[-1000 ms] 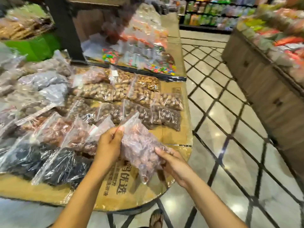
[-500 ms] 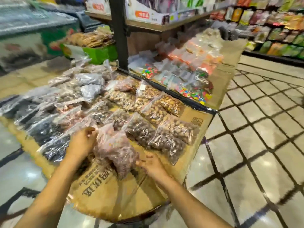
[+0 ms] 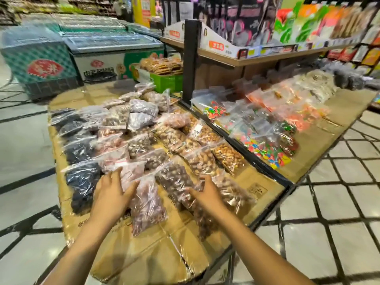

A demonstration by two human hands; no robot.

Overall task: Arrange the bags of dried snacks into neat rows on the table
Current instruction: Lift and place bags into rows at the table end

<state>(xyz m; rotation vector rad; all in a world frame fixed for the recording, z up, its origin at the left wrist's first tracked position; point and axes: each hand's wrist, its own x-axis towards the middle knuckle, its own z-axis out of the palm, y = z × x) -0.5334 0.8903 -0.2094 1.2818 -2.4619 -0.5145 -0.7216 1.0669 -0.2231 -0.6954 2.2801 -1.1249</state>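
the reddish bag (image 3: 147, 204), held earlier, now lies on the table (image 3: 156, 256). left hand (image 3: 114, 195) rests flat against it. right hand (image 3: 207, 194) curls over a brown bag (image 3: 174, 179), grip unclear.

Both bare forearms (image 3: 82, 243) reach forward side by side, left hand (image 3: 115, 194) palm down with fingers straight and thumb splayed, right hand (image 3: 207, 195) palm down too, fingers loosely bent, grip too blurry to call.

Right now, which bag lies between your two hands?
The reddish-brown bag, lying lengthwise between the left hand and the right hand. The darker brown bag lies at the right hand; black bags lie beyond the left hand.
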